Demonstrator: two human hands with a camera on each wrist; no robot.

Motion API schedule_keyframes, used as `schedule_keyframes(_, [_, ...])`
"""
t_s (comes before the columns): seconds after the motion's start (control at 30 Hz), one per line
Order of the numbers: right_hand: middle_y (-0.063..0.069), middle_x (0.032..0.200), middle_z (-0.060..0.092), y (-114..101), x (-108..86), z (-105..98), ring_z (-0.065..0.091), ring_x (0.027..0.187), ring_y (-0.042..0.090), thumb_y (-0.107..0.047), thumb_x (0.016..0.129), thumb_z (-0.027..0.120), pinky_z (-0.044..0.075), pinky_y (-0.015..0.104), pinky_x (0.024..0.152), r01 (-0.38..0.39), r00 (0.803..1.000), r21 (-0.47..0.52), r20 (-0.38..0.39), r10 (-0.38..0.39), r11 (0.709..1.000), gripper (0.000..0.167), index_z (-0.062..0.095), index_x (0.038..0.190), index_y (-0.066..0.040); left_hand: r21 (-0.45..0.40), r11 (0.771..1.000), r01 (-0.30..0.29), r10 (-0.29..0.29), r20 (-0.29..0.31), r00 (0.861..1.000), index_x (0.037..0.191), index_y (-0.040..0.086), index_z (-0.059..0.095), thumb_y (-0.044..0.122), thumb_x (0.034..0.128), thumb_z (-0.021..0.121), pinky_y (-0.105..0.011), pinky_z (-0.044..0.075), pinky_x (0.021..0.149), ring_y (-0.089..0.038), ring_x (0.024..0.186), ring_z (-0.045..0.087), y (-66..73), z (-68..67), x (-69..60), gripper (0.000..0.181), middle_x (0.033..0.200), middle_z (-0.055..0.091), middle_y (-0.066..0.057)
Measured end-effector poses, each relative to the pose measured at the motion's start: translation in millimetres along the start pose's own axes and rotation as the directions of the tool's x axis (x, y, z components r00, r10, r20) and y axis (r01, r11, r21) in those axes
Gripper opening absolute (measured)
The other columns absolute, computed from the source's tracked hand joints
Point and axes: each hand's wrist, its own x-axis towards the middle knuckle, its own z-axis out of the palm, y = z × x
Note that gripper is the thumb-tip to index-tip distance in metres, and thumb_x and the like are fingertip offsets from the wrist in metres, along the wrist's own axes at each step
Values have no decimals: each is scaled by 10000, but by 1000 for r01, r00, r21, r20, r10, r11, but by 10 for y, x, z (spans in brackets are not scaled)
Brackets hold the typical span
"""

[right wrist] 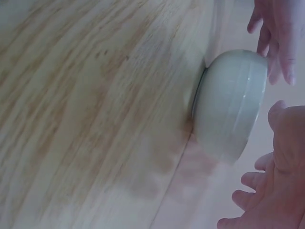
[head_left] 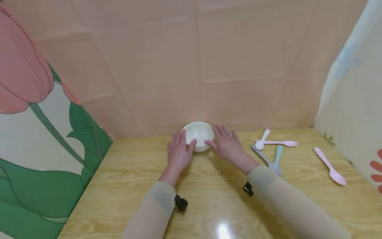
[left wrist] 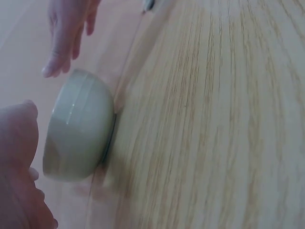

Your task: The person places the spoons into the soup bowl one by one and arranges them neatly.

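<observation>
A white bowl (head_left: 199, 131) stands upright at the table's back edge, with one hand on either side of it. My left hand (head_left: 180, 149) is at the bowl's left side, fingers extended and thumb spread toward the rim. On the other side my right hand (head_left: 227, 143) has its fingers straight and its thumb pointing at the bowl. In the left wrist view the bowl (left wrist: 78, 126) shows gaps to both hands. The right wrist view shows the near hand (right wrist: 271, 176) apart from the bowl (right wrist: 231, 105); whether the far fingertips touch its rim I cannot tell.
To the right lie several small pieces of cutlery: a white spoon (head_left: 262, 139), a pink spoon (head_left: 287, 143), a purple utensil (head_left: 262, 155) and a teal one (head_left: 278, 154). Farther right is a larger pink spoon (head_left: 329, 166). A pink cloth (head_left: 149, 83) hangs behind the table (head_left: 125, 186).
</observation>
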Motion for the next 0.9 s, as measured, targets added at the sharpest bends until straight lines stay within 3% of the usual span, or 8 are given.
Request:
schedule_keyframes(0.4, [232,1794,233,24,114,70,203,1655,435,-575,1161,463,138,713,1296,-13,1000,48,15,12,999,850,236,1741,3,-57,998,20,-19,5,1000,1760,72,246,634,1145,426,-698,128,1305,-410,1678,120,-58,91,69,852,1831,168,-153])
schedule_keyframes(0.9, [231,1797,219,38,180,132,228,1641,462,-573,1169,437,168,710,1293,-19,998,72,57,15,997,847,240,1730,30,-60,997,38,-38,6,999,1757,37,217,634,1138,449,-695,141,1304,-422,1670,157,-87,133,95,890,1826,181,-161])
